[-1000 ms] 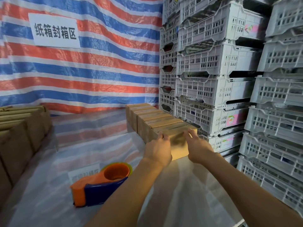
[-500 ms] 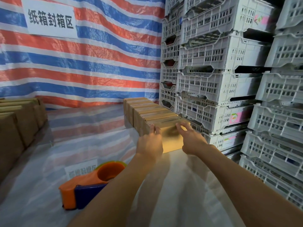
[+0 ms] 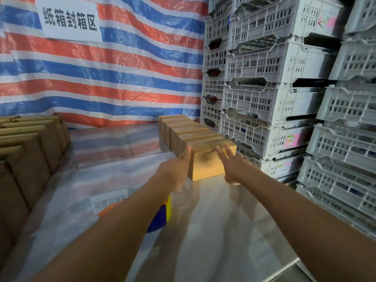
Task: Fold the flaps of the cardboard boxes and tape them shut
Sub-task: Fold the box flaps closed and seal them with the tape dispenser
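- While stretched forward at centre frame in the head view, set on either side of the nearest cardboard box (image 3: 207, 166): left hand (image 3: 177, 169) flat along its left side with fingers straight, right hand (image 3: 230, 165) in front of the right part of its near face with fingers spread.
- Both hands released, neither curled round anything; cannot tell whether the right one touches the cardboard.
- Nearest cardboard box resting at centre frame on the table (image 3: 213, 231), top flaps lying flat, closing the near end of a row of boxes (image 3: 183, 129) packed side by side and running back toward the striped tarp (image 3: 122, 78).
- Lower centre, mostly hidden behind the left forearm: an orange and blue tape dispenser (image 3: 160, 218) lying on the table, well apart from both hands.
- Far left edge of the frame: more brown boxes (image 3: 30, 143) standing in a tight line.
- Right half of the frame: grey plastic crates (image 3: 274, 98) stacked in tall columns just beside the row of boxes.
- Upper left, fixed on the striped tarp: a white sign (image 3: 70, 19) with black characters.
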